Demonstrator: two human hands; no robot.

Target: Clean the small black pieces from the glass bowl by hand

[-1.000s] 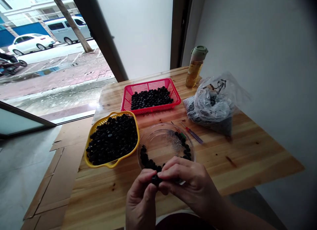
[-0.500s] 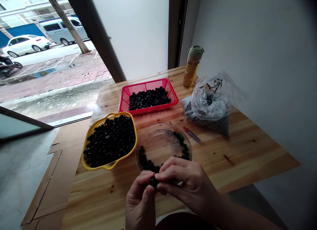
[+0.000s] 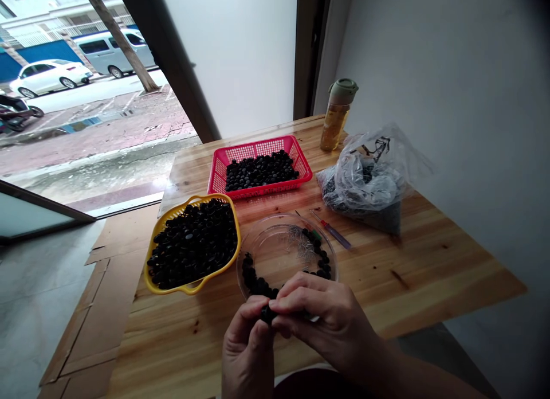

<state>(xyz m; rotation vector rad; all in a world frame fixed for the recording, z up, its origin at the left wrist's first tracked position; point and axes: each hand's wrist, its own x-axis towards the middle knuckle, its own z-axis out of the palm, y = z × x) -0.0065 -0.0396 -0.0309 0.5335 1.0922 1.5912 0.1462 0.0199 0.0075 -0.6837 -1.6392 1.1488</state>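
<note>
- While I watch from afar, my left hand point(image 3: 248, 347) and right hand point(image 3: 330, 313) meet at the near edge of the transparent round tray point(image 3: 268, 253), fingertips of both pinched on one small black piece point(image 3: 267, 314); whether a finer part sits between them I cannot tell.
- To do this well, I judge the left should steady the piece while the right applies any push or turn squarely and lightly, lest it skew or slip.
- Working close over the tray seems wise, since a dropped part might land inside.
- Within the tray, black pieces point(image 3: 260, 285) line the sides and thin silvery bits point(image 3: 305, 247) lie toward its far right.
- Left of the tray sits a yellow basket point(image 3: 238, 233); beyond it, a red basket point(image 3: 305, 169); just right, a screwdriver point(image 3: 339, 237); farther right, a plastic bag point(image 3: 365, 187), with a bottle point(image 3: 336, 118) behind.
- Under the tray runs a wooden table point(image 3: 429, 261) with knotty grain; far beyond the tray's left, a street point(image 3: 107, 135) shows; well to its right, a plain wall point(image 3: 429, 72).
</note>
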